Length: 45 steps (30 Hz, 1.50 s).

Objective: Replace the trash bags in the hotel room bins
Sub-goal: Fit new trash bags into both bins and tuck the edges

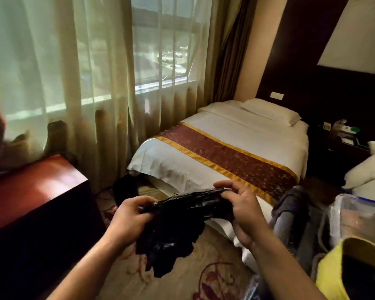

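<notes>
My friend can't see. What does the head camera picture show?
Two bare hands, left hand and right hand, hold a crumpled black trash bag stretched between them. Behind it are a made bed and a curtained window.

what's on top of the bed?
On the bed: a maroon runner with gold edging laid across it and a white pillow at the head. The near corner is hidden behind the black trash bag held by the left hand and right hand.
</notes>
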Available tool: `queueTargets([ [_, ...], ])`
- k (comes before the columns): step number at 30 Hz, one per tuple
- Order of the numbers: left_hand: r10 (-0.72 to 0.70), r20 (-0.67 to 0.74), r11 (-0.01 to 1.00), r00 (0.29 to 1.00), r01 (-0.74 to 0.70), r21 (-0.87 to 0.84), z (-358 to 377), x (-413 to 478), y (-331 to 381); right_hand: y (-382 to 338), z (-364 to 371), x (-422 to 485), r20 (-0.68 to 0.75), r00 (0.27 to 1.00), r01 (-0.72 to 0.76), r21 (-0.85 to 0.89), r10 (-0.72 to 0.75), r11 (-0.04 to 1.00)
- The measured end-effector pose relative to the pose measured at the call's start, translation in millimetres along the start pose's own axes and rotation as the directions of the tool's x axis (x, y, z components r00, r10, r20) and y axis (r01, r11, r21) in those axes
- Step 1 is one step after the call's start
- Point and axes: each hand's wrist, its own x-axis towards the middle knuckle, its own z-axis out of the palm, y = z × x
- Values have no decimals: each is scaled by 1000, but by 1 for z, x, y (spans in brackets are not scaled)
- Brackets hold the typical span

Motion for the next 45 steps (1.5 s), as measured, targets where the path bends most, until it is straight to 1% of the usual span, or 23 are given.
queueTargets([
  [3,-9,180,1000,984,8,9,-53,16,-17,-6,31,23,126,988,-90,15,88,996],
  [5,-60,152,983,987,85,-163,-79,22,-30,-11,43,38,238,963,-128,-15,128,992],
  [7,-160,16,920,987,155,-361,-96,27,-42,-12,52,54,319,942,15,-343,101,939],
  [9,-269,-133,845,954,167,-509,-103,33,-50,-7,60,76,352,936,293,-780,0,552],
  [10,-295,-205,832,933,146,-535,-105,37,-54,-3,65,86,340,938,339,-872,-63,354],
  [11,-294,-271,846,917,118,-520,-105,40,-56,0,71,93,315,936,347,-897,-155,273],
  [13,-232,-362,911,903,71,-405,-104,45,-57,8,84,108,255,935,338,-851,-247,401],
  [15,-195,-392,944,899,64,-324,-107,52,-59,10,96,125,173,981,178,-618,-88,766],
  [17,-219,-425,945,878,82,-318,-114,65,-60,8,108,144,217,969,-32,-362,118,931],
  [22,-463,-300,708,834,145,-692,-111,119,-66,23,139,210,209,952,-221,-33,223,975],
  [24,-509,-106,571,854,243,-784,-104,147,-67,35,152,242,161,975,-148,-61,156,987],
  [26,-549,15,433,836,300,-850,-104,176,-62,44,158,275,173,985,38,-268,9,963],
  [27,-564,30,376,825,289,-880,-106,191,-61,45,157,294,227,970,177,-416,-86,892],
  [29,-599,-2,299,801,221,-928,-112,220,-56,44,148,331,378,900,431,-690,-218,582],
  [30,-606,-92,387,790,191,-902,-116,232,-56,40,142,348,428,873,488,-775,-236,400],
  [31,-600,-262,580,756,185,-793,-122,243,-62,36,137,366,446,861,500,-831,-246,243],
  [32,-521,-482,806,704,221,-549,-130,252,-71,33,133,382,443,860,483,-867,-253,121],
  [33,-377,-642,923,668,332,-196,-139,260,-80,31,130,398,429,866,460,-885,-257,75],
  [35,-177,-685,823,707,487,291,-150,275,-90,28,133,425,383,902,415,-896,-201,158],
  [37,-261,-609,795,749,525,305,-146,293,-84,30,142,448,355,934,345,-876,-35,336],
  [40,-502,-430,864,750,463,-200,-139,328,-78,30,160,470,387,893,126,-706,231,697],
  [43,-635,-206,632,744,347,-693,-137,355,-78,27,177,481,541,775,-201,-281,328,938],
  [45,-658,-200,496,726,218,-840,-144,372,-90,30,188,488,662,725,-334,97,190,938],
])
